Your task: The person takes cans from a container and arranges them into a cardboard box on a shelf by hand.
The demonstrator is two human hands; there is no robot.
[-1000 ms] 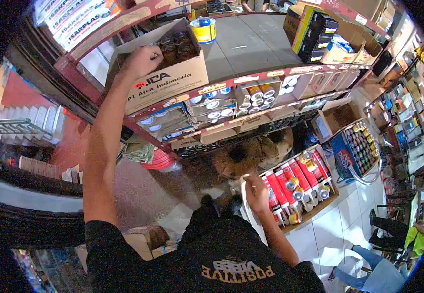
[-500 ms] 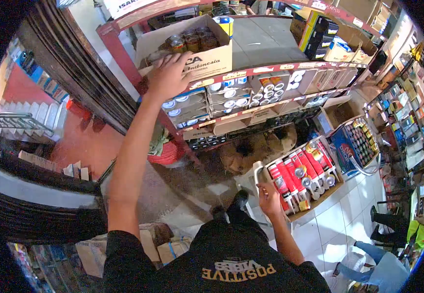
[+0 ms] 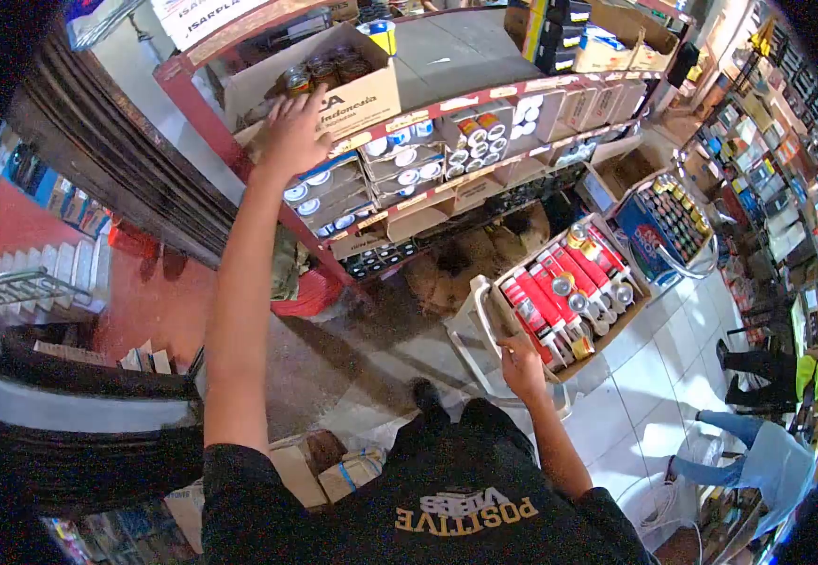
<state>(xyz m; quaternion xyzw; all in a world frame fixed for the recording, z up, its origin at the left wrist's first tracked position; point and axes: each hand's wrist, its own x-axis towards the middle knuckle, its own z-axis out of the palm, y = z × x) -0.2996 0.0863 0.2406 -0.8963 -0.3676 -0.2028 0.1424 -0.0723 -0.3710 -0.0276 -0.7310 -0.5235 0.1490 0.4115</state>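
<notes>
My left hand (image 3: 294,134) lies with fingers spread against the front edge of a cardboard box (image 3: 364,102) on the top shelf. Several dark jars or cans (image 3: 324,68) sit inside that box. Low on the right, my right hand (image 3: 522,365) is closed beside the pale frame of a stool or cart (image 3: 470,330); what its fingers hold, if anything, is too small to make out. Just beyond it, an open carton (image 3: 607,356) holds red tubes (image 3: 533,299) and several small cans (image 3: 577,301).
Shelves (image 3: 428,196) below the box hold white-lidded cans. A yellow and blue can (image 3: 382,38) stands behind the box. Right of the carton is a blue container (image 3: 642,235) of cans. Two people (image 3: 774,452) are at the lower right; stairs (image 3: 47,278) are at left.
My left hand has moved from over the box's contents to its front edge, and its fingers have spread. My right hand has come away from the red tubes to the carton's near corner.
</notes>
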